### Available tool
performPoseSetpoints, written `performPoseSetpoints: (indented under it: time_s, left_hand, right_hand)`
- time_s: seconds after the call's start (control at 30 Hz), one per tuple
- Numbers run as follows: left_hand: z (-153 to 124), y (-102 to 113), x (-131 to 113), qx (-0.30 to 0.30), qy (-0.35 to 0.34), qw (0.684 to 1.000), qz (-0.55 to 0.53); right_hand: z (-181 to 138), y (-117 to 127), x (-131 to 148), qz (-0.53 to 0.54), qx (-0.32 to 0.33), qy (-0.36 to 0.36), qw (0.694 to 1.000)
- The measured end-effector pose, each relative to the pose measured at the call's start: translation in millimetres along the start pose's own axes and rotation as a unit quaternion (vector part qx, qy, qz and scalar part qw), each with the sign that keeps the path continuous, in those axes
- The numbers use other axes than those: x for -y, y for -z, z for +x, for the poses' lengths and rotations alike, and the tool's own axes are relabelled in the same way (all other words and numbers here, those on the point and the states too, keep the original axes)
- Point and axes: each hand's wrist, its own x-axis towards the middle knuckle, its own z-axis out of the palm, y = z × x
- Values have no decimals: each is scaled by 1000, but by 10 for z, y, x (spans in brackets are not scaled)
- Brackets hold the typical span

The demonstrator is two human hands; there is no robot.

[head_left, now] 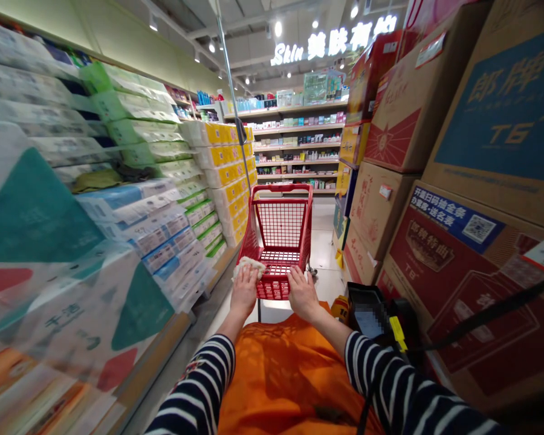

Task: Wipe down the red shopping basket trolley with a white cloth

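A small red shopping cart [281, 220] stands directly in front of me, its grid basket facing up. At the near left corner of the basket, my left hand [243, 293] presses a whitish cloth [257, 266] against the rim, fingers bent over it. My right hand [303, 292] grips the near right corner of the basket, its fingers curled over the rim. The undersides of both hands are hidden.
Tissue packs [158, 223] are stacked high along the left. Cardboard cartons [390, 115] rise on the right, with a black container [367, 302] low beside me. Ahead, a tiled aisle leads to shelves [294, 130] of boxed goods. A metal pole [233, 66] stands left of the cart.
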Motion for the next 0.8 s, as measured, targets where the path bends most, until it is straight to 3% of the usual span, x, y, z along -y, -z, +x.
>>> performPoseSetpoints:
  time_s: [0.27,0.37,0.6,0.7,0.8]
  left_hand:
    - [30,-84,-757,23,-143,986,-86]
    - [30,-53,-687,23,-151,984,-91]
    - [42,-26,-89,-24,-61,995,-70]
    - [79,-61,-174,-32,-59,994,-83]
    - [119,-87,-493,-16,-109,988,-105]
  right_hand:
    - [34,63,47,35,-40,-7,999]
    - [18,73,-5,42,-42,-7,998]
    - [-21,17,-50,61,-39,-17,997]
    - [-14,3,-46,64,-46,-16,997]
    - [0,7,-52,65,-56,-16,996]
